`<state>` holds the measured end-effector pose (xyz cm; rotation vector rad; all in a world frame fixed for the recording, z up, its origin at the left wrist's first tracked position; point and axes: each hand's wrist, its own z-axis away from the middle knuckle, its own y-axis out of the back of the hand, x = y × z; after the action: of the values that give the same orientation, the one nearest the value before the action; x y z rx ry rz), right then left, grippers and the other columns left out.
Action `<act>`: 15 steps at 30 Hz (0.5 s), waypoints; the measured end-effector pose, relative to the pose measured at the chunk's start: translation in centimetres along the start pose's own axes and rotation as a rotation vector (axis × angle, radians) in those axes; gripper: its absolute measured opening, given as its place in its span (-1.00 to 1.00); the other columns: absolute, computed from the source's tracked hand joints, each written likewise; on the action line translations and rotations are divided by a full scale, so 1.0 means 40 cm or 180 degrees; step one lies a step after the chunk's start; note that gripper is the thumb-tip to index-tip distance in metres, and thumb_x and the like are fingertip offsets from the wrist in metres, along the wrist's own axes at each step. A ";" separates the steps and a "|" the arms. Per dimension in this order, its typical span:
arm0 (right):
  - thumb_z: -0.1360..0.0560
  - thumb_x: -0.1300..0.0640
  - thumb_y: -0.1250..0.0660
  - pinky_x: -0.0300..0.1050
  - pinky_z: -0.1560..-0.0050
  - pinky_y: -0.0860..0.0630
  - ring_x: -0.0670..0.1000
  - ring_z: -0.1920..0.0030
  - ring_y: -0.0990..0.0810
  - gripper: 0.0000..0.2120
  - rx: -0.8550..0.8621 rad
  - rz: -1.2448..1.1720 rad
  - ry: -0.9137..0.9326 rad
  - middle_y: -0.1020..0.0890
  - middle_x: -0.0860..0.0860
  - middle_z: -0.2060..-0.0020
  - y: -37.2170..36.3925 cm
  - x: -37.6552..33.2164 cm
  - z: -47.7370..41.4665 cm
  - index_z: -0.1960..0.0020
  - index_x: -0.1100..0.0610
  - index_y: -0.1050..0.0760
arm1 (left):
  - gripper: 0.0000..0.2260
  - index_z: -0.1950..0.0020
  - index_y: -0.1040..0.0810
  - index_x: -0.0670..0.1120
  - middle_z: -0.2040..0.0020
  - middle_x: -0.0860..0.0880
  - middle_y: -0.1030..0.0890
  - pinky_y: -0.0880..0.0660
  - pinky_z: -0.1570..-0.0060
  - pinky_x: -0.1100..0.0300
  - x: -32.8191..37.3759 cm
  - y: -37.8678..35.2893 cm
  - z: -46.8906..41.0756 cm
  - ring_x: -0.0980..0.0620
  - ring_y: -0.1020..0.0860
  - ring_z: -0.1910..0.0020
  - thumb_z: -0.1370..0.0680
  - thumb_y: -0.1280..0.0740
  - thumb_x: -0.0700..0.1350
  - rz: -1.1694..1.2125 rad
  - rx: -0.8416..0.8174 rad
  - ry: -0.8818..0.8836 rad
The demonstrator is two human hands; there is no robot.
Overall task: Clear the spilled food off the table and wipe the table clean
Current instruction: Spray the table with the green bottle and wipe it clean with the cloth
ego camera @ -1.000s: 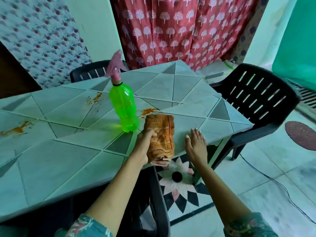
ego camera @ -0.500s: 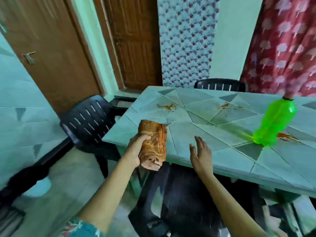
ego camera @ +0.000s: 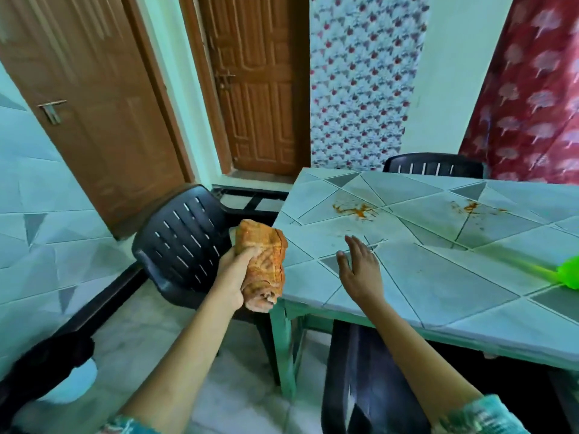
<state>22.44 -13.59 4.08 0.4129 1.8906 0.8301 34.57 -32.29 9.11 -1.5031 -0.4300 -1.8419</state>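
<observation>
My left hand grips a rolled orange cloth, held in the air just past the left corner of the table. The cloth looks stained at its lower end. My right hand hovers over the near-left part of the grey-and-white patterned tabletop, fingers straight and holding nothing. Two orange food smears lie further back on the table: one near the far-left side, another to its right. Only the base of the green spray bottle shows at the right edge.
A black plastic chair stands left of the table, beside the cloth. Another black chair sits at the far side, and a third is tucked under the near edge. Brown doors and curtains lie behind. Tiled floor stretches to the left.
My view has swung left along the table. The cloth in my left hand went from lying on the tabletop to hanging off its left corner. My right hand lifted from the table edge.
</observation>
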 end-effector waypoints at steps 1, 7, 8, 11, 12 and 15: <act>-0.48 -0.13 0.07 -0.05 -0.45 -0.06 0.06 -0.47 -0.18 -0.35 0.0023 -0.0001 -0.0057 -0.27 0.09 -0.46 -0.025 0.002 -0.027 -0.47 0.15 -0.23 | -0.85 -0.05 -0.57 -0.07 0.05 -0.18 -0.63 -0.54 0.24 0.10 0.003 -0.001 -0.042 -0.14 -0.61 0.14 -0.49 -0.35 -0.17 -0.0035 -0.0035 -0.0015; -0.61 -0.05 -0.02 -0.03 -0.44 -0.05 0.09 -0.47 -0.17 -0.50 0.0081 -0.0024 -0.0342 -0.26 0.11 -0.46 -0.139 0.018 -0.192 -0.47 0.16 -0.21 | -0.79 -0.11 -0.55 -0.10 0.07 -0.16 -0.63 -0.53 0.25 0.12 0.051 -0.050 -0.267 -0.13 -0.61 0.13 -0.48 -0.37 -0.17 -0.0338 -0.0235 -0.0021; -0.62 -0.03 -0.03 -0.04 -0.44 -0.05 0.09 -0.47 -0.16 -0.51 0.0089 0.0008 -0.0398 -0.25 0.11 -0.46 -0.154 0.020 -0.224 -0.47 0.16 -0.21 | -0.80 -0.10 -0.55 -0.09 0.09 -0.14 -0.62 -0.53 0.26 0.13 0.060 -0.062 -0.308 -0.12 -0.61 0.14 -0.48 -0.36 -0.18 -0.0379 -0.0276 -0.0007; -0.62 0.02 -0.08 -0.07 -0.44 -0.03 0.08 -0.47 -0.16 -0.54 0.0179 0.0058 -0.0501 -0.26 0.11 -0.46 -0.179 0.022 -0.301 -0.47 0.17 -0.21 | -0.84 -0.06 -0.55 -0.08 0.09 -0.15 -0.61 -0.53 0.27 0.14 0.088 -0.097 -0.409 -0.09 -0.60 0.18 -0.49 -0.36 -0.19 -0.0447 -0.0361 -0.0045; -0.62 0.00 -0.07 -0.07 -0.44 -0.03 0.08 -0.47 -0.17 -0.53 0.0205 0.0080 -0.0541 -0.26 0.11 -0.46 -0.185 0.024 -0.318 -0.47 0.17 -0.21 | -0.87 -0.02 -0.55 -0.06 0.07 -0.15 -0.61 -0.54 0.25 0.13 0.095 -0.107 -0.435 -0.09 -0.60 0.18 -0.49 -0.36 -0.18 -0.0500 -0.0361 -0.0061; -0.52 -0.11 0.06 -0.06 -0.44 -0.03 0.08 -0.47 -0.17 -0.39 0.0163 0.0166 -0.0635 -0.26 0.10 -0.46 -0.199 0.024 -0.359 -0.48 0.16 -0.20 | -0.90 0.02 -0.52 -0.04 0.12 -0.09 -0.60 -0.53 0.23 0.15 0.105 -0.141 -0.512 -0.05 -0.58 0.18 -0.49 -0.36 -0.18 -0.0619 -0.0376 -0.0097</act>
<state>9.84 -23.90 1.81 0.5581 1.7247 0.7471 15.75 -43.01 8.59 -1.6187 -0.5051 -2.0277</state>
